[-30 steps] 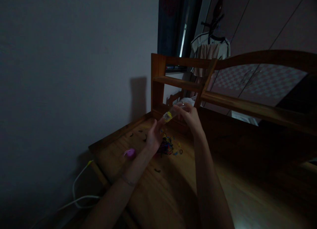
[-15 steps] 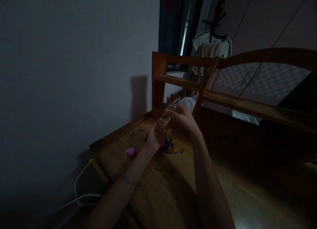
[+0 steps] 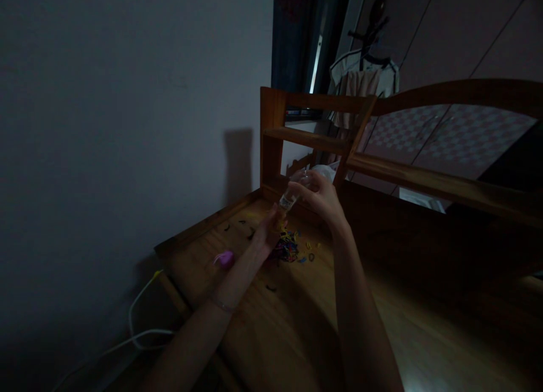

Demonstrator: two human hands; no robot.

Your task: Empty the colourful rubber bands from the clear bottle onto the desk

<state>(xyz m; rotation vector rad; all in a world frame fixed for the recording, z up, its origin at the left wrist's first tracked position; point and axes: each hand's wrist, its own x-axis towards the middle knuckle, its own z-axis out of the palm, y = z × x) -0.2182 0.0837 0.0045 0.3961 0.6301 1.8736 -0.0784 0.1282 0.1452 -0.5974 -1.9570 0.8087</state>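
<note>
A clear plastic container [image 3: 289,198] hangs tilted above the desk, its lower end pointing down toward my left hand. My right hand [image 3: 323,199] grips it from above with bent fingers. Just below that lower end, my left hand [image 3: 266,232] is cupped, fingers curled upward; small yellowish bits show there, but what lies in the palm is hard to make out in the dim light. Beneath and right of my left hand is a pile of small multicoloured bands [image 3: 287,249], partly covered by the hand. A purple ball-like object [image 3: 227,260] with a pale string sits to its left.
The wooden desk [image 3: 297,307] bears scattered dark strips [image 3: 270,289] and a loose dark loop [image 3: 311,257]. A wooden shelf frame [image 3: 271,115] rises at the back, beside a wall. A white cable [image 3: 131,318] hangs off the left edge. Clothes [image 3: 360,78] hang behind.
The container and my right hand have shifted slightly up and right. My left hand stays below, its fingers now more curled near the container's lower end.
</note>
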